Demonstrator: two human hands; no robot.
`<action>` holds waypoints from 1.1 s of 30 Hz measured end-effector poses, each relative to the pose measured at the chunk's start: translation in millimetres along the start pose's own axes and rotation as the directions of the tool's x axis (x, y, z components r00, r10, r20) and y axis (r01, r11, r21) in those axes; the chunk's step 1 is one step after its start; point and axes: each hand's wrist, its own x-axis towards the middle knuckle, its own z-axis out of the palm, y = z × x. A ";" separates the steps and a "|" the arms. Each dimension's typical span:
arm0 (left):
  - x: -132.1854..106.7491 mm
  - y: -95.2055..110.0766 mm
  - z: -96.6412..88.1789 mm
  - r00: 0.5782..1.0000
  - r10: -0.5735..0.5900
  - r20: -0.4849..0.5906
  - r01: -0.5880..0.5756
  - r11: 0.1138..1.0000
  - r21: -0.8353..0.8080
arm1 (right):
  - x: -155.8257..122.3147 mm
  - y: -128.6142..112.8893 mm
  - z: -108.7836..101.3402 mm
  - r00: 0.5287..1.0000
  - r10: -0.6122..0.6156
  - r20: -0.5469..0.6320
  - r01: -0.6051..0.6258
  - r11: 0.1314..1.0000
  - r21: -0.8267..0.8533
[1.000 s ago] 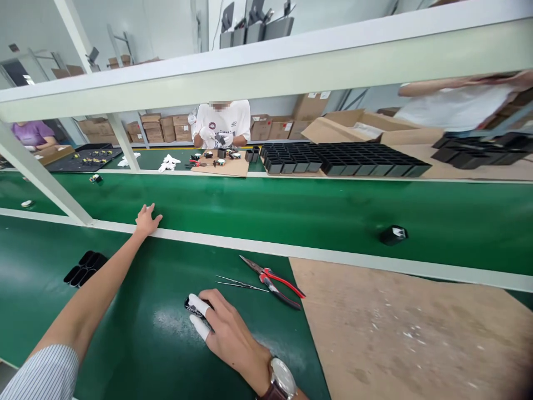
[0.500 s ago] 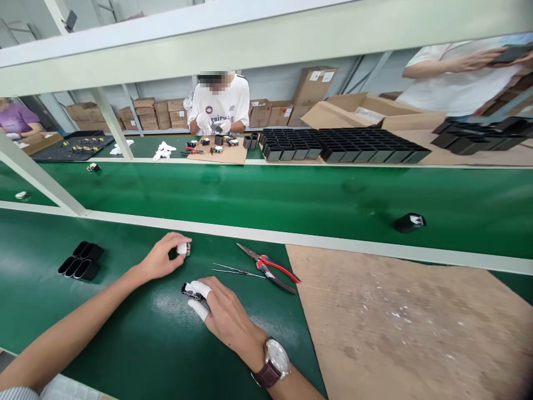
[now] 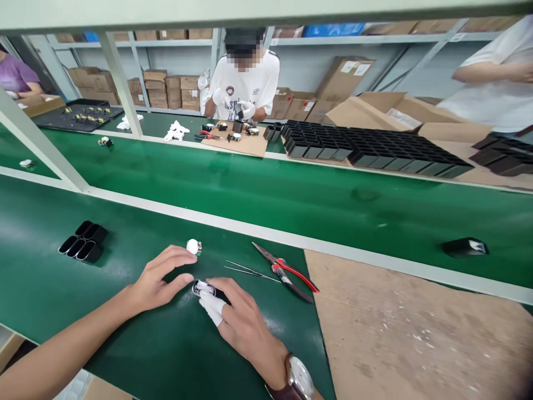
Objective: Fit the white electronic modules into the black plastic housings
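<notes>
My right hand (image 3: 247, 319), with white finger cots and a wristwatch, is closed around a small black plastic casing (image 3: 220, 295) whose open end faces left. Something white shows inside that end. My left hand (image 3: 160, 278) is bare, thumb and fingers spread, with the thumb tip close to the casing's mouth. Just beyond its fingertips, a small circuit part with a round white top (image 3: 192, 246) rests on the green bench (image 3: 137, 350). Tweezers (image 3: 252, 271) and red-and-black long-nose pliers (image 3: 287, 272) lie to the right of it.
Several empty black casings (image 3: 85, 243) stand grouped at left. A cardboard sheet (image 3: 400, 322) covers the bench at right. Past a white rail, a green belt (image 3: 266, 191) carries a black casing (image 3: 465, 247). Across it, a co-worker (image 3: 245, 83) sits near rows of black casings (image 3: 375, 150).
The white-topped part has left my left hand and stands on the bench. My left hand has opened and come nearer the casing in my right hand. The camera view has shifted.
</notes>
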 end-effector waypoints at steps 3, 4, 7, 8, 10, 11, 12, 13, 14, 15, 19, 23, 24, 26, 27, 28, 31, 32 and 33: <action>-2.8 0.6 4.5 0.999 0.032 0.039 -0.030 0.998 -0.046 | 2.4 0.7 -1.0 0.996 0.045 0.072 -0.043 0.999 -0.027; -5.3 -0.4 6.4 0.997 0.028 0.073 -0.024 0.998 -0.055 | 2.9 1.1 -1.2 0.995 0.049 0.082 -0.047 0.998 -0.032; -15.9 -5.0 12.2 0.976 -0.055 0.210 0.065 0.997 -0.043 | 3.0 3.6 -4.2 0.992 0.052 0.117 -0.053 0.999 0.003; -19.4 -6.5 13.9 0.963 -0.102 0.250 0.112 0.993 -0.029 | 2.8 5.4 -6.7 0.990 0.055 0.130 -0.058 0.998 0.017; -24.4 -8.3 16.5 0.934 -0.189 0.304 0.198 0.980 0.001 | 2.0 11.7 -13.7 0.991 0.077 0.113 -0.079 0.997 0.014; -25.6 -8.6 17.4 0.921 -0.220 0.321 0.228 0.974 0.015 | 1.4 16.4 -17.9 0.991 0.105 0.083 -0.104 0.994 -0.014; -26.0 -8.5 18.1 0.912 -0.240 0.333 0.245 0.969 0.028 | 0.8 21.8 -22.1 0.989 0.142 0.047 -0.139 0.988 -0.066; -25.8 -8.1 18.7 0.908 -0.245 0.340 0.248 0.968 0.037 | -0.1 27.8 -25.9 0.984 0.178 0.016 -0.174 0.975 -0.139; -25.1 -7.6 19.2 0.908 -0.240 0.344 0.240 0.970 0.042 | -1.1 33.9 -29.0 0.979 0.203 -0.003 -0.199 0.954 -0.226; -24.2 -7.0 19.6 0.912 -0.227 0.341 0.227 0.973 0.043 | -2.2 39.5 -31.2 0.976 0.216 -0.006 -0.206 0.926 -0.317; -21.2 -5.5 20.3 0.931 -0.206 0.302 0.202 0.978 0.045 | -5.4 46.4 -30.2 0.984 0.162 0.076 -0.107 0.873 -0.475; -19.6 -4.3 18.9 0.928 -0.257 0.269 0.245 0.966 0.077 | -4.0 28.6 -25.0 0.994 0.106 0.003 -0.099 0.937 -0.335; -19.3 -4.0 18.7 0.929 -0.263 0.260 0.251 0.965 0.081 | -3.5 23.6 -24.8 0.996 0.091 -0.015 -0.091 0.943 -0.319; -19.0 -3.1 18.7 0.933 -0.267 0.243 0.254 0.964 0.084 | -2.7 16.4 -25.7 0.998 0.057 -0.018 -0.059 0.943 -0.327; -19.1 -2.7 19.1 0.934 -0.269 0.236 0.256 0.963 0.085 | -2.3 14.4 -26.5 0.999 0.042 -0.008 -0.043 0.940 -0.339; -19.4 -2.2 19.6 0.935 -0.268 0.231 0.255 0.963 0.085 | -1.9 13.2 -27.3 0.999 0.034 0.003 -0.031 0.936 -0.351; -20.7 -1.1 21.5 0.939 -0.260 0.225 0.247 0.965 0.087 | -0.4 12.4 -28.9 0.999 0.020 0.041 -0.003 0.926 -0.378; -21.2 -0.8 22.1 0.940 -0.258 0.225 0.244 0.966 0.087 | 0.1 12.3 -28.9 0.999 0.015 0.049 0.005 0.923 -0.385; -21.6 -0.6 22.5 0.940 -0.255 0.227 0.241 0.966 0.088 | 0.5 12.3 -28.7 0.998 0.011 0.054 0.012 0.920 -0.391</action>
